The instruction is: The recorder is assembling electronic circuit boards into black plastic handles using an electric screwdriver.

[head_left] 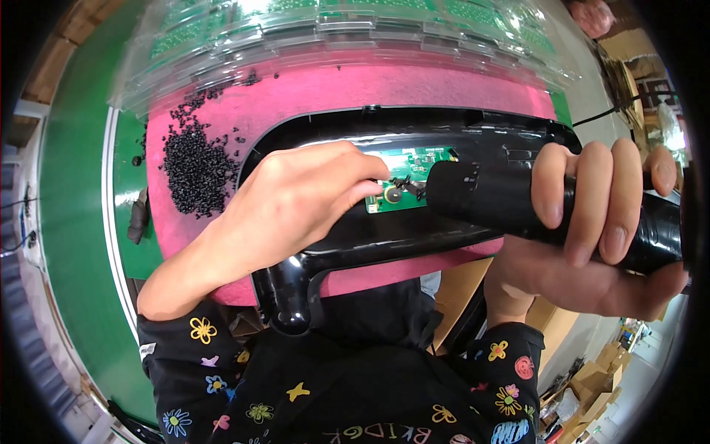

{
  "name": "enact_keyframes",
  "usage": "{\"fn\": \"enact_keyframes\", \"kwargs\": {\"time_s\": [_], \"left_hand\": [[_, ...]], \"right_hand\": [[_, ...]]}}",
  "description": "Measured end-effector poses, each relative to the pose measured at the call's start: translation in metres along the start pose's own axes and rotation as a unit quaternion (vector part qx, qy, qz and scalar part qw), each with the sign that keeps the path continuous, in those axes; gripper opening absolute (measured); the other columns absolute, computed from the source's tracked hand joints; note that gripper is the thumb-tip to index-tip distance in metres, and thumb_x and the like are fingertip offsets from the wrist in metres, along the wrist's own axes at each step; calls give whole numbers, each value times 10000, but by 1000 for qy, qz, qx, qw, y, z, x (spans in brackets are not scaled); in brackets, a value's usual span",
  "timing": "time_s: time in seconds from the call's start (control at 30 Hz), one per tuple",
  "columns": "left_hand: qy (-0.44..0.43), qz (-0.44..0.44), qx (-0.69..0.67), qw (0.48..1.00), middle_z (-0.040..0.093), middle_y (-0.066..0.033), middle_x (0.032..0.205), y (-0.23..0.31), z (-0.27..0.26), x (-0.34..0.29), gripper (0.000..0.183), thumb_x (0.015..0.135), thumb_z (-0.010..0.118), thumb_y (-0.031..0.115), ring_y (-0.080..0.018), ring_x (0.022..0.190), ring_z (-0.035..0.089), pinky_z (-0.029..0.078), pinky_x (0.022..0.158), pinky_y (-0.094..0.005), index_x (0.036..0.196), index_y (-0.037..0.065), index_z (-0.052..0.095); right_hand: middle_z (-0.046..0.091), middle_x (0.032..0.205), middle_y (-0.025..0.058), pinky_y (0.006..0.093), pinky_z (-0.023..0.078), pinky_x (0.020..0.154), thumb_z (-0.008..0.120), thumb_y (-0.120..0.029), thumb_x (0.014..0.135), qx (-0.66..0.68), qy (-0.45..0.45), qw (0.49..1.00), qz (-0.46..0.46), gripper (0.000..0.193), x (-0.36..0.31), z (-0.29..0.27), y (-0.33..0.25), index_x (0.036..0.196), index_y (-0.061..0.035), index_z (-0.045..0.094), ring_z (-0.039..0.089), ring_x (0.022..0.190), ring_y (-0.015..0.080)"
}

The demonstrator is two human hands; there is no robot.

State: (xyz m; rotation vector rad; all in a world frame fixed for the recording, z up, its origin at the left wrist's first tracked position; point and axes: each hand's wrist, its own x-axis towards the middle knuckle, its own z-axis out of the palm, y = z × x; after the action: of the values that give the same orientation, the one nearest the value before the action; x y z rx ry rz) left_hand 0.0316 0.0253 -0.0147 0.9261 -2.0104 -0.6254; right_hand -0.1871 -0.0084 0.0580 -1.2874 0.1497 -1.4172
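Note:
A black plastic housing (355,251), curved and with a rounded leg at its near left, lies across a pink mat (310,85). Inside it sits a green circuit board (405,159) with a round dark part and a few small black screws on it. My left hand (296,192) rests over the housing's left half, thumb and fingertips pinched together at the board's left side; what they hold is hidden. My right hand (592,222) wraps round a thick black electric screwdriver (481,196), tilted over the board's right part. Its tip is hard to make out.
A heap of small black screws (196,174) lies left of the housing. Clear plastic trays (340,37) holding green boards span the back. A dark stubby object (137,220) lies on the green surface (81,214) at left. Cardboard boxes (599,377) stand at lower right.

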Motion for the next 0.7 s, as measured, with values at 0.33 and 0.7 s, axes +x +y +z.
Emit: {"fn": "enact_keyframes", "kwargs": {"time_s": [0.33,0.7], "left_hand": [[-30,-21,22,999,604,-125,771,-2,0,2,165,759,717,29,-283,715,606,488,634,-361,867,-29,606],[-106,11,94,990,726,-37,980,-6,4,4,159,703,744,67,-226,825,605,503,717,-349,781,34,610]], "right_hand": [[496,710,1,319,367,583,469,-539,904,-85,5,996,31,524,4,-44,3,1156,-85,544,402,525,106],[506,700,11,329,394,577,468,-526,923,-110,17,992,55,507,4,-46,17,1126,-63,514,415,520,114]]}}
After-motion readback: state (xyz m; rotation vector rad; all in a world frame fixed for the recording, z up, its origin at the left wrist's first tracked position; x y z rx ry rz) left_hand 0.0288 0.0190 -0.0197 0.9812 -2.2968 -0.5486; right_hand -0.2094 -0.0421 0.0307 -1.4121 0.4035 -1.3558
